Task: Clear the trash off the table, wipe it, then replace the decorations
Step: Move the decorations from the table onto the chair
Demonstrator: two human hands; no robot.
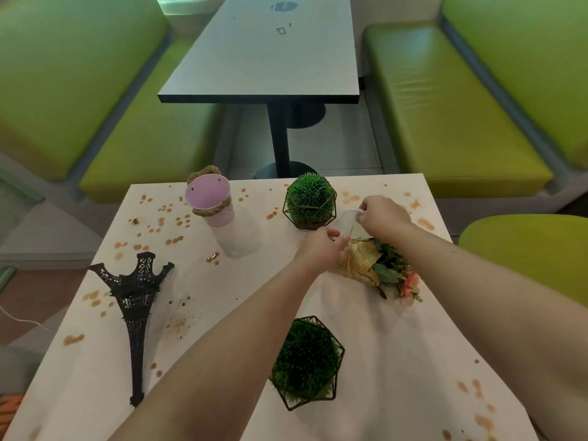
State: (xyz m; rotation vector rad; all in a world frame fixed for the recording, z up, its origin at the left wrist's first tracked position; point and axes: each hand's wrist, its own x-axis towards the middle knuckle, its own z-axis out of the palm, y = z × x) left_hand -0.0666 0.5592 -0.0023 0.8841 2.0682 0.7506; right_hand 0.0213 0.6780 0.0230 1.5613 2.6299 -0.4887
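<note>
A clear plastic cup (348,221) is held between both hands at the far right of the white table (222,294). My right hand (383,218) pinches its rim from above. My left hand (321,249) grips its lower side. Just under the hands lies a paper-wrapped flower bouquet (378,268). Brown spill spots (165,218) dot the table top. A pink bucket with rope handle (211,198) stands at the back left. Two green balls in wire frames stand at the back (310,202) and the front (307,361). A black Eiffel Tower model (135,300) lies flat on the left.
Another clear cup (235,233) lies on its side by the pink bucket. Beyond the table stands a grey table (264,58) between green benches (445,106). A green seat (525,249) is at the right.
</note>
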